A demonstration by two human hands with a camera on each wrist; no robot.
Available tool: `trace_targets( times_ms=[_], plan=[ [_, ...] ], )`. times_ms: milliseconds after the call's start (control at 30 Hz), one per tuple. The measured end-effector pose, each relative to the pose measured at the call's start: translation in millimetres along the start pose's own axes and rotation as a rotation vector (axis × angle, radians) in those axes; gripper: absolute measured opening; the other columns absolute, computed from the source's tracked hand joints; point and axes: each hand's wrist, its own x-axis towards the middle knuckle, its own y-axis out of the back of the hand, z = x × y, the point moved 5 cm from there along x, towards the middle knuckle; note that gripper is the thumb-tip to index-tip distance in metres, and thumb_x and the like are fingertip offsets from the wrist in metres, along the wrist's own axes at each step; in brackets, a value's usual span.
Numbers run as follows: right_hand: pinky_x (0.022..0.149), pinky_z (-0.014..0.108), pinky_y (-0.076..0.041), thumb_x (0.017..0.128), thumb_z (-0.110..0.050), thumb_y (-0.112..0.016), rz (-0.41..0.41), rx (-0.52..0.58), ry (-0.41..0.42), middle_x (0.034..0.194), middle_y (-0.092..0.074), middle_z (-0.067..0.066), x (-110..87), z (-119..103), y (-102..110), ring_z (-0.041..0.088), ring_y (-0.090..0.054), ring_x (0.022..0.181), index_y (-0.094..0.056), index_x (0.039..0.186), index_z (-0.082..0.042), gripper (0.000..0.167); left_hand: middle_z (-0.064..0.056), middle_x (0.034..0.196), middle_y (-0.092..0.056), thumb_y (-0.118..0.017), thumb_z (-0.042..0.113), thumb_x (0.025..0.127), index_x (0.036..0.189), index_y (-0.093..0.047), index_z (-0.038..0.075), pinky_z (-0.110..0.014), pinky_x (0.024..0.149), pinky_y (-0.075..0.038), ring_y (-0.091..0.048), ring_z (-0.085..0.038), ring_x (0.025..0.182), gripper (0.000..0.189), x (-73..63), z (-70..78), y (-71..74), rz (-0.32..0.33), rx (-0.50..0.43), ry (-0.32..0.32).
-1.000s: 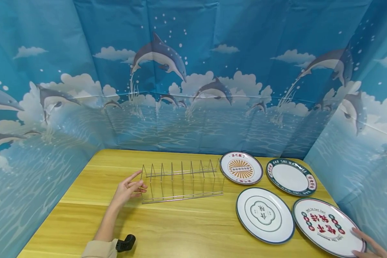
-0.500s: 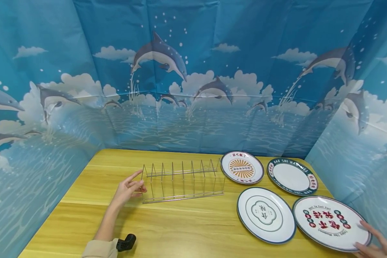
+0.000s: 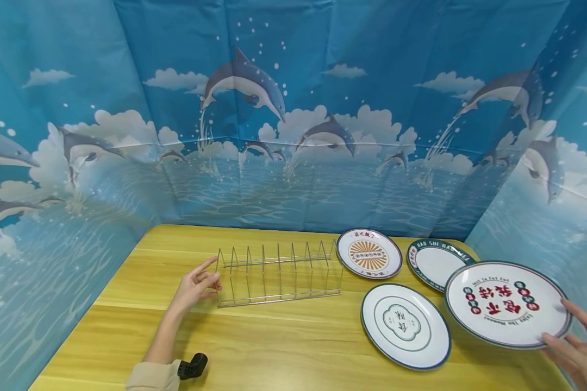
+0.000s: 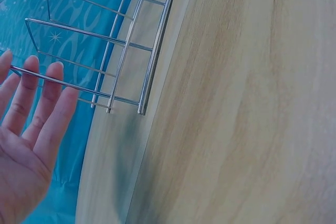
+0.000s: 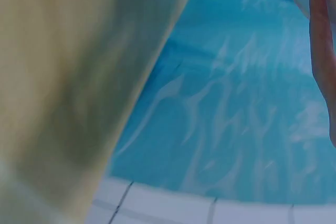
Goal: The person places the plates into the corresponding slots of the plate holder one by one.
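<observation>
My right hand pinches the right rim of an oval white plate with red characters and green dots. The plate is raised above the table at the right, overlapping a green-rimmed plate behind it. In the right wrist view, one finger lies along the pale plate edge at upper right. At the left end of a wire dish rack, my left hand touches the end wire. The left wrist view shows its nearly straight fingers against that wire. The rack's slots hold nothing.
Left of the raised plate, a white plate with a grey flower-shaped emblem lies on the wooden table. A smaller plate with an orange sunburst lies near the rack's right end. A dolphin-print curtain encloses the table's back and sides.
My right hand has lifted the oval plate off the table, up and slightly to the right, so it now covers part of the green-rimmed plate. My left hand stays at the rack's end.
</observation>
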Motion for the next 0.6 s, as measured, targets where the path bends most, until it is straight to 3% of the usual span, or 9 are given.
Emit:
trace_targets(
  times_ms=[100, 367, 467, 600],
  plan=[
    [0.061, 0.023, -0.055, 0.087, 0.016, -0.046, -0.098, 0.087, 0.105, 0.116, -0.035, -0.014, 6.1, -17, -35, 0.003, -0.062, 0.08, -0.025, 0.143, -0.027, 0.074, -0.026, 0.095, -0.06, -0.058, 0.019, 0.091, 0.141, -0.034, 0.011, -0.049, 0.078, -0.052, -0.063, -0.017, 0.077, 0.056, -0.3, 0.5, 0.3, -0.002, 0.004, -0.001],
    [0.069, 0.029, -0.056, 0.085, 0.024, -0.038, -0.39, 0.262, 0.142, 0.117, -0.049, 0.001, 29.7, -43, -138, 0.016, -0.063, 0.09, -0.025, 0.143, -0.016, 0.072, -0.022, 0.089, -0.062, -0.058, 0.02, 0.091, 0.141, -0.034, 0.008, -0.049, 0.078, -0.052, -0.062, -0.017, 0.076, 0.057, 0.7, 1.9, 0.3, -0.012, 0.02, -0.006],
    [0.069, 0.027, -0.055, 0.085, 0.022, -0.041, -0.469, 0.227, 0.134, 0.113, -0.055, 0.004, 33.0, -47, -176, 0.016, -0.064, 0.089, -0.025, 0.143, -0.016, 0.071, -0.02, 0.087, -0.063, -0.058, 0.021, 0.091, 0.14, -0.034, 0.007, -0.048, 0.077, -0.052, -0.062, -0.017, 0.075, 0.057, 1.2, 2.4, -0.6, -0.019, 0.025, -0.004],
    [0.071, 0.025, -0.055, 0.087, 0.016, -0.046, -0.532, 0.13, 0.1, 0.117, -0.048, 0.005, 34.9, -46, -228, 0.013, -0.063, 0.091, -0.023, 0.144, -0.019, 0.07, -0.018, 0.085, -0.063, -0.058, 0.021, 0.091, 0.14, -0.034, 0.006, -0.048, 0.077, -0.052, -0.062, -0.017, 0.075, 0.057, 1.5, 2.3, -0.9, -0.023, 0.023, 0.007]
  ],
)
